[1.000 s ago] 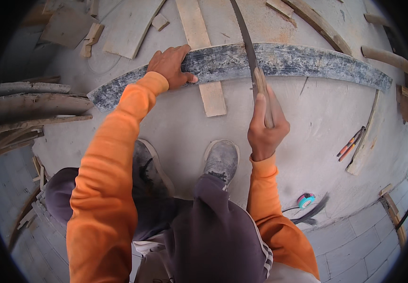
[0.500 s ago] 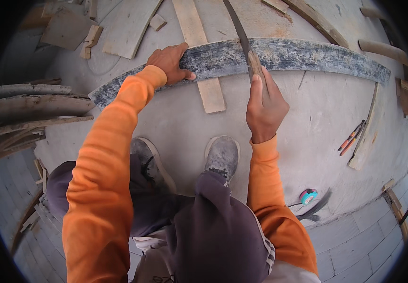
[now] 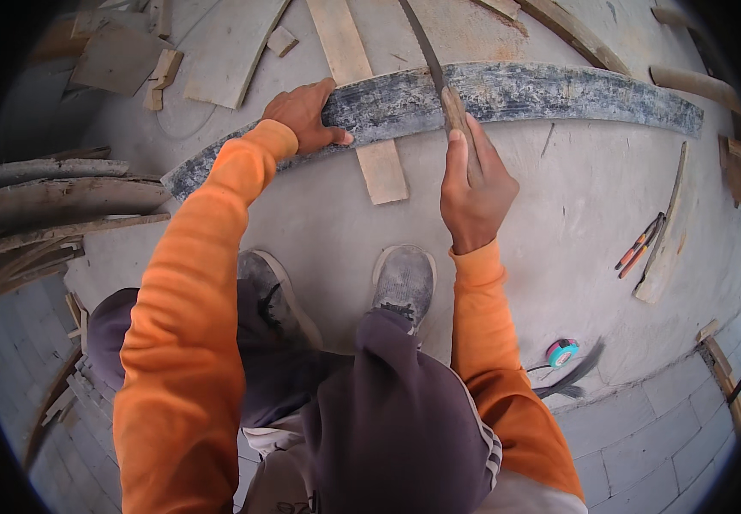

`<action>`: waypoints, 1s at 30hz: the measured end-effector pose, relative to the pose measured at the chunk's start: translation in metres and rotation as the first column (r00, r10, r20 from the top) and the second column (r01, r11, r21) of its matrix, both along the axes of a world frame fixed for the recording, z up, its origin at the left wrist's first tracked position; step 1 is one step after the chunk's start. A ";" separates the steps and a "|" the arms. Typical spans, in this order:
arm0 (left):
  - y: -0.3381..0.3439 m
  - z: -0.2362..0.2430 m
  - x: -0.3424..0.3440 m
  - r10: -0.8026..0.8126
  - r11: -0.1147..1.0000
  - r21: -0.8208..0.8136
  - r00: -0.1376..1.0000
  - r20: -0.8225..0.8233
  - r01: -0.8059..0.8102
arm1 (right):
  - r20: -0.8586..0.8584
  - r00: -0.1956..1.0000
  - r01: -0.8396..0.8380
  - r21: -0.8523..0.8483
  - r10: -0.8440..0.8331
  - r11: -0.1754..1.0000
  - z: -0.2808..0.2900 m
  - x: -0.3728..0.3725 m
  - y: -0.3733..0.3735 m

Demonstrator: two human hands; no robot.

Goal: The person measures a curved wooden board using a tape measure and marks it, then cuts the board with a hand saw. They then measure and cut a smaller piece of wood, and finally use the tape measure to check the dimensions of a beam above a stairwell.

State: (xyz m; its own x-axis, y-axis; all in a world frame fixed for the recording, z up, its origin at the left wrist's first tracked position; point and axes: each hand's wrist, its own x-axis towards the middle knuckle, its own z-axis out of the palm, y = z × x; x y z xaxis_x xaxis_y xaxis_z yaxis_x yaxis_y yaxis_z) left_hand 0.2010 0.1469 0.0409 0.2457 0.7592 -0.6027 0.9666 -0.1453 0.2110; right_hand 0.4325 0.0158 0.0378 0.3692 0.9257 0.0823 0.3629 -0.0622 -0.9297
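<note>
A long, dark, paint-stained plank [image 3: 550, 92] lies across the floor in front of me, over a short pale board [image 3: 382, 171]. My left hand [image 3: 305, 116] grips the plank left of its middle, thumb on the near edge and fingers over the top. In my right hand [image 3: 478, 184] is the wooden handle of a handsaw [image 3: 428, 53], fingers wrapped around it. The saw's toothed blade crosses the plank and points away from me; its far tip runs out of the picture.
Pliers [image 3: 641, 245] with orange handles lie at the right beside a narrow board [image 3: 667, 248]. Closer to me are a teal tape measure [image 3: 561, 353] and a dark bristly bundle [image 3: 578, 374]. Stacked planks [image 3: 70, 196] stand at the left; wood offcuts [image 3: 122, 58] lie at the far left.
My right hand and the saw have shifted slightly left. The plank's right end sits slightly higher and further left in view. My left hand keeps its grip.
</note>
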 end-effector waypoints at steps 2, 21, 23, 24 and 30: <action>0.000 -0.003 -0.006 0.000 1.000 0.005 1.000 0.029 0.000 | 0.109 0.994 0.010 0.004 -0.011 1.000 0.006 0.004 -0.051; -0.003 0.009 -0.007 -0.066 0.996 0.057 0.996 -0.064 0.069 | 0.166 0.985 -0.018 -0.220 0.055 0.975 0.027 0.035 -0.206; -0.005 0.009 -0.006 -0.049 0.997 0.057 0.997 -0.058 0.052 | 0.178 0.981 -0.057 -0.132 0.080 0.990 0.019 0.029 -0.167; -0.005 0.013 -0.007 -0.040 0.997 0.062 0.997 -0.059 0.044 | 0.181 0.979 -0.077 -0.081 0.090 0.994 0.011 0.024 -0.132; -0.003 0.000 -0.002 -0.034 0.998 0.054 0.997 -0.064 0.038 | 0.086 0.996 -0.023 -0.038 0.027 0.999 0.011 0.011 -0.028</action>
State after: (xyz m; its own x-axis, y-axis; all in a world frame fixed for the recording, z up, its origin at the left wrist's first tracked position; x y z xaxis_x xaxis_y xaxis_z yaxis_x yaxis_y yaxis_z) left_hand 0.1987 0.1436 0.0406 0.2367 0.7832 -0.5749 0.9716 -0.1903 0.1407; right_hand 0.4440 -0.0120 0.0484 0.3390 0.9375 0.0788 0.4437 -0.0854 -0.8921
